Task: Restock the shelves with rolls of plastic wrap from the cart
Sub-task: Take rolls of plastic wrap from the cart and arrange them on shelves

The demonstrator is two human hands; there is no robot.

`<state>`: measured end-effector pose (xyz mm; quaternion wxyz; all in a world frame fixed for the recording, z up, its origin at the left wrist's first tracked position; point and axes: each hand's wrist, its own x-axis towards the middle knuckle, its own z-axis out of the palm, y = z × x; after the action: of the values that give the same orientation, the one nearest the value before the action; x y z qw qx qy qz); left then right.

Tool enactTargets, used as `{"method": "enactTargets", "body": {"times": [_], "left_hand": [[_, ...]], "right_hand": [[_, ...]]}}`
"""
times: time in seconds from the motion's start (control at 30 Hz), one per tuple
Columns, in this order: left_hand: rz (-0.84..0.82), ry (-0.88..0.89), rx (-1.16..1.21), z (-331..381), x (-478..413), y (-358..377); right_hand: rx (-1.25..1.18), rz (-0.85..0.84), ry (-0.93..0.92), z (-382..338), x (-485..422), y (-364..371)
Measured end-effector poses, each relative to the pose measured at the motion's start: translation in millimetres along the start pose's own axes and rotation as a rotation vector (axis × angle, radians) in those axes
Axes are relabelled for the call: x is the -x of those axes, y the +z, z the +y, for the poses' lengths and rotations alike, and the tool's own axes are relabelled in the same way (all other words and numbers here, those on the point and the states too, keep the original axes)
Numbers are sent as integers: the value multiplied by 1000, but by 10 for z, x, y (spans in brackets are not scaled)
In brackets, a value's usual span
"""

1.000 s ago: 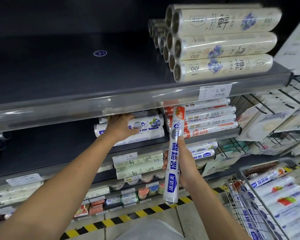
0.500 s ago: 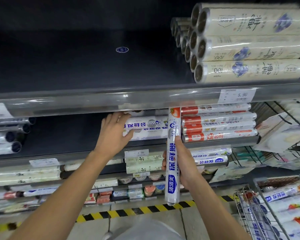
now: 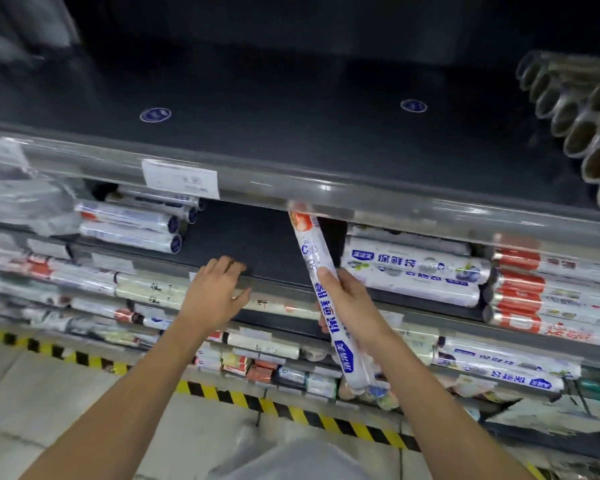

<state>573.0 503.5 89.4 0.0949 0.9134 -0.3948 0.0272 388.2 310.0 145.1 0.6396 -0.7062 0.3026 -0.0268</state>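
Your right hand [image 3: 354, 306] gripped a plastic wrap roll [image 3: 309, 249] tilted before the shelf [image 3: 253, 237]; your left hand [image 3: 215, 292] lay on that shelf's front edge, fingers relaxed, holding nothing.

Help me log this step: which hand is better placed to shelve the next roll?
Right. The right hand grips a roll, its top end at the bare gap on the middle shelf; the left hand holds nothing, at that shelf's edge.

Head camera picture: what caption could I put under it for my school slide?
Right hand holds a plastic wrap roll up to the middle shelf; left hand at its front edge.
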Motion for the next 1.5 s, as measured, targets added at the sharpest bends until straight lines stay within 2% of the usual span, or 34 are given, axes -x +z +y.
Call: {"method": "enactTargets", "body": {"times": [0.1,0.33,0.47,0.73,1.3,1.5], "left_hand": [[-14,23,-11,-352,-31,-6],[-43,146,5,-879,-178,97],[50,235,12,-1016,-181,220],[186,297,37,-1116,-174,334],[243,283,117,-1142,-138,402],[286,276,175,-1130,-138,366]], "right_hand": [[209,5,-60,-261,-228,322],[880,32,-126,-490,-724,855],[1043,115,-182,-473,-894,1008],[1119,128,-217,-412,-1149,1168],[1220,73,-203,-358,-1329,1187],[1225,88,-304,-306,-1265,1161]]}}
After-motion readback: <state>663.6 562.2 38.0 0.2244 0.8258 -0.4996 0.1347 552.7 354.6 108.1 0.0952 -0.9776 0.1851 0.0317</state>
